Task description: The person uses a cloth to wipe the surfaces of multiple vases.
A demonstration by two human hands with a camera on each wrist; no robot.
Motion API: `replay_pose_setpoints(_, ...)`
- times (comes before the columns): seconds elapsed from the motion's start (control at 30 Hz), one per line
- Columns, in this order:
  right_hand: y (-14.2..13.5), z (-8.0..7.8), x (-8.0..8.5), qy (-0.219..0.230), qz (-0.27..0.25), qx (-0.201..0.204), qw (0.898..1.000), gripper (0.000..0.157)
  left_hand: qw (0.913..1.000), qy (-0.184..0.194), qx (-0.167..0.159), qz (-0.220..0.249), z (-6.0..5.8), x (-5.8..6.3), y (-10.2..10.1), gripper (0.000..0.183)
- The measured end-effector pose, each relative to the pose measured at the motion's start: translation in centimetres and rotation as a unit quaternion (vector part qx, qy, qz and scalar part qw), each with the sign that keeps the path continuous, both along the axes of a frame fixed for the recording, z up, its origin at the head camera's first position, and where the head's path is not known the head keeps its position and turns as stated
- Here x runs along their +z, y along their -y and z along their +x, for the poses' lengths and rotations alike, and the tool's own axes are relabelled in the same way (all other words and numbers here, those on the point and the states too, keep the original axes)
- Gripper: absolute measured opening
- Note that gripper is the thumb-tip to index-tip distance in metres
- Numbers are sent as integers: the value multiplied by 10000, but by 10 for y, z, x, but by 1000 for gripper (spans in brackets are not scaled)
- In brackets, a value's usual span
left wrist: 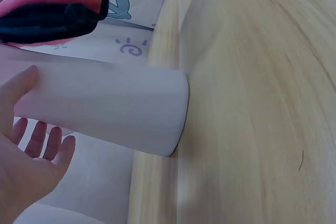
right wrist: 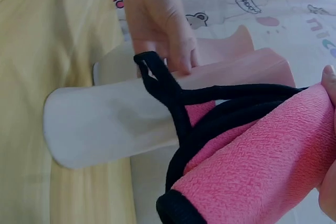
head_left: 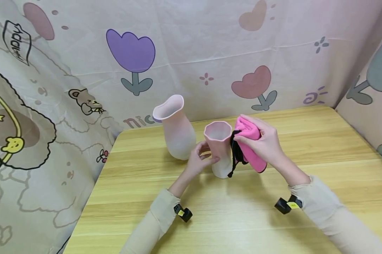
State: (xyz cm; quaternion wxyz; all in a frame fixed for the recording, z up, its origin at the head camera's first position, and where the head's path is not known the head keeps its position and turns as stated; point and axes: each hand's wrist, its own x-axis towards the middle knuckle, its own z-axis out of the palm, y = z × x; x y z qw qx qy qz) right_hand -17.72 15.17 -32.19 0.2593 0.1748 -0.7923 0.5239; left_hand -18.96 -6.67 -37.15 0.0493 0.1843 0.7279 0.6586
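A faceted vase (head_left: pixel 217 148), pink at the rim and fading to white, stands upright on the wooden table. My left hand (head_left: pixel 200 158) holds it loosely from the left, thumb on its near side and fingers behind. In the left wrist view the thumb (left wrist: pixel 29 80) lies on the vase wall, while the relaxed fingertips (left wrist: pixel 55 142) show past its edge. My right hand (head_left: pixel 267 139) grips a folded pink towel (head_left: pixel 249 151) with black trim, close to the vase's right side. A black loop (right wrist: pixel 157 80) dangles from the towel across the vase in the right wrist view.
A larger pink-and-white vase (head_left: pixel 178 135) with a wavy flared mouth stands just behind and left of my left hand. The wooden table (head_left: pixel 229 222) ends at a printed cloth backdrop (head_left: pixel 191 53) behind, with more cloth at both sides.
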Motion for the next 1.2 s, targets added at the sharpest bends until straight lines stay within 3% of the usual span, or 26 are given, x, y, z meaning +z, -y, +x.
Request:
replay_pose_setpoints(0.27,5,-3,-12,337,167,375,9986,57,9999,41,-40,154,0,-2,1,54)
replay_pose_setpoints(0.6,2,-6,-44,687,754,770,9918,57,9998,-17,-131,131,-2,-3,2,55)
replay_pose_setpoints(0.8,-1,-8,-59,1262,1263,947,9794,60,9998,-50,-165,112,-7,-11,3,56)
replay_pose_setpoints(0.93,-2,-9,-66,1552,1544,1032,9703,63,9999,-14,-144,60,-6,-8,3,57)
replay_pose_setpoints(1.2,-1,-11,-84,1777,2221,1364,9489,51,9999,48,-108,44,-2,-4,3,56)
